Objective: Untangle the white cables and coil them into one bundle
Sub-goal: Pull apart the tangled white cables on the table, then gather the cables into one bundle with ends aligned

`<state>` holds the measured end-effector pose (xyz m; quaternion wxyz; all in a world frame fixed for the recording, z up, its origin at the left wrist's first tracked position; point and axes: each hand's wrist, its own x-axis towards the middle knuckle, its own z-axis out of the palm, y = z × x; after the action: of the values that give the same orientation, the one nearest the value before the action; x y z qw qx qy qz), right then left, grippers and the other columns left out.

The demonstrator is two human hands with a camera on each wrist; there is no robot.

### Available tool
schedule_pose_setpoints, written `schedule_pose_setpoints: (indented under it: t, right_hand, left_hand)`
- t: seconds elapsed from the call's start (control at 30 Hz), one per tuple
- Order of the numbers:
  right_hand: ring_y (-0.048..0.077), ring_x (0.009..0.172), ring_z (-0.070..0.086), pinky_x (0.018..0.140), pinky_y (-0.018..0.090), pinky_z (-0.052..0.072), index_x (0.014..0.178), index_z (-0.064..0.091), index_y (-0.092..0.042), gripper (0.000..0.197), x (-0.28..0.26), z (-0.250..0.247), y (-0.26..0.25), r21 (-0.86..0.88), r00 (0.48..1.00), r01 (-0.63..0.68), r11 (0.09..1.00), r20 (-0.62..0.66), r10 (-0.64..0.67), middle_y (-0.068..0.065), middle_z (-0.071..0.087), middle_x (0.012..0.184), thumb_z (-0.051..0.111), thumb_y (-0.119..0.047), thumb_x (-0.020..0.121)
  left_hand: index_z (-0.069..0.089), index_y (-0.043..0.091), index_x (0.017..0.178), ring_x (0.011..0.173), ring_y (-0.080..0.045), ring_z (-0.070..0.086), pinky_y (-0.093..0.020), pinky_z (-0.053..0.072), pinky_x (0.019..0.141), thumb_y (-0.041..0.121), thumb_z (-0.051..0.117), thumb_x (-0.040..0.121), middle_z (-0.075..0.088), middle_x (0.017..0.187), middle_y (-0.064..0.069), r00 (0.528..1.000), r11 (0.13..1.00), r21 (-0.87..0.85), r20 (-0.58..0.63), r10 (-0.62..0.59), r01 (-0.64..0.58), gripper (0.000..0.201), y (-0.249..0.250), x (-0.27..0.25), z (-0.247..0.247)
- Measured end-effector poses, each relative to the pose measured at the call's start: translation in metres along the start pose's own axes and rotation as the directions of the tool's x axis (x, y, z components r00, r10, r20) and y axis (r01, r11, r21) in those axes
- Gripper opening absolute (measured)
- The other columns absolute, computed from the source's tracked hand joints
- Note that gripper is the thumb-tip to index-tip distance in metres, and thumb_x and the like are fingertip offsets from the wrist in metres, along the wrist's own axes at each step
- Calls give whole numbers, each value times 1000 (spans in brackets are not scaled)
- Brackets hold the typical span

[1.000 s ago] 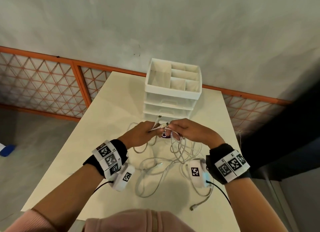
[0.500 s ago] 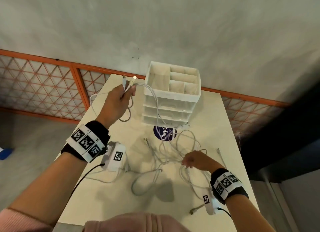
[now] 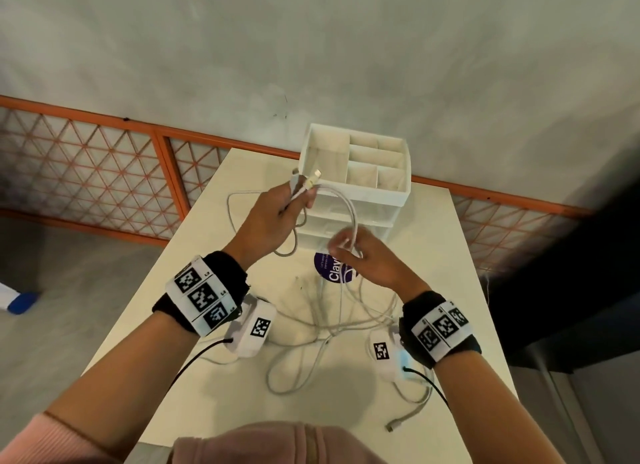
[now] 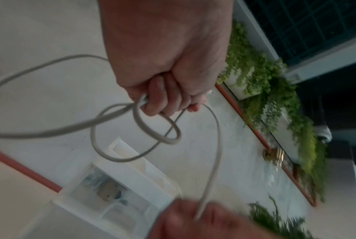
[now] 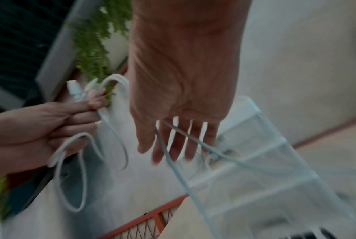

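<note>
At left, we see our left hand [image 3: 273,217] raised, fingers [image 4: 162,98] curled tight round the white cables [image 3: 349,214] just below two plugs [image 3: 306,183]. To its right, our right hand [image 3: 367,259], fingers almost straight, has a strand running between them. The organiser [image 3: 394,193] stands just behind both hands. Loose cable lies tangled on the table [image 3: 214,377]. Only the right wrist view shows that strand passing between the fingers [image 5: 177,145].

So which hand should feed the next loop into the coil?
Probably the right hand. It already touches the cable running down to the tangle on the table, while the left hand grips the plug ends and loops.
</note>
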<state>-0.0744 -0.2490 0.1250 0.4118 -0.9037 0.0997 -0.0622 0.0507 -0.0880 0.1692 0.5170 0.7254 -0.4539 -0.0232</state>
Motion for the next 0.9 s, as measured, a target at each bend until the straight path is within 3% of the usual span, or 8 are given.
schedule_pose_setpoints:
  t: [0.1, 0.2, 0.33, 0.43, 0.57, 0.7, 0.8, 0.9]
  right_hand:
    - [-2, 69, 59, 74, 17, 44, 75, 58, -24, 27, -5, 15, 34, 11, 978, -130, 991, 168, 127, 0, 65, 73, 46, -20, 99]
    - [-8, 54, 55, 70, 22, 43, 73, 54, -28, 31, -19, 22, 75, -82, 950, -212, 974, 218, 226, -3, 57, 65, 42, -16, 99]
    - [-6, 50, 55, 58, 10, 41, 73, 54, -23, 29, -34, 12, 85, -108, 947, -269, 957, 153, 284, -1, 58, 65, 44, -15, 99]
    - [0, 53, 56, 58, 9, 42, 82, 61, -14, 25, -33, -5, 69, -77, 971, -227, 971, 60, 232, -2, 55, 62, 43, -15, 99]
    - [9, 60, 56, 64, 14, 42, 94, 66, -6, 27, -25, -12, 34, -117, 985, -101, 988, 131, 116, -5, 53, 62, 44, -22, 99]
    - [11, 63, 55, 68, 16, 42, 94, 65, -11, 24, -18, -9, 3, -20, 991, 0, 1000, 135, 2, -1, 54, 63, 46, -22, 99]
    - [10, 59, 54, 69, 21, 44, 91, 66, -12, 23, -21, -11, 0, 43, 992, 12, 999, 127, -17, 4, 56, 64, 48, -25, 98]
    - [12, 61, 53, 69, 27, 43, 86, 61, -8, 24, -27, -9, 17, 92, 986, -94, 991, 146, 80, 4, 55, 67, 50, -26, 97]
  left_hand:
    - [50, 14, 75, 46, -4, 39, -18, 29, 49, 24, 42, 99, 38, 58, 10, 958, 994, -14, -266, -111, 111, 27, -13, 2, -12]
    - [53, 14, 76, 55, 1, 49, -20, 32, 52, 22, 40, 100, 50, 65, 2, 866, 963, -26, -432, -252, 267, 29, -33, -2, -25]
    - [57, -7, 99, 81, -36, 58, -31, 32, 63, 20, 42, 98, 62, 90, -26, 770, 861, 38, -469, -433, 507, 31, -71, -21, -34]
    - [46, -6, 117, 81, -40, 59, -33, 36, 63, 19, 51, 94, 60, 84, -25, 777, 817, 86, -380, -502, 570, 34, -77, -36, -27]
    - [46, 16, 130, 49, -16, 38, -19, 32, 52, 35, 56, 91, 43, 55, -5, 954, 953, 61, -3, -298, 298, 45, -53, -40, 1]
    - [57, 27, 121, 79, 3, 61, -18, 46, 78, 35, 55, 92, 68, 90, 8, 856, 961, -97, 484, -180, 257, 30, -38, -43, 32]
    - [59, 27, 88, 73, 8, 55, -17, 40, 75, 29, 49, 96, 59, 81, 16, 867, 972, -53, 466, -178, 229, 13, -37, -46, 42]
    - [53, 21, 84, 67, 6, 50, -8, 35, 64, 31, 46, 96, 56, 74, 12, 909, 974, 110, 351, -226, 199, 18, -38, -42, 28]
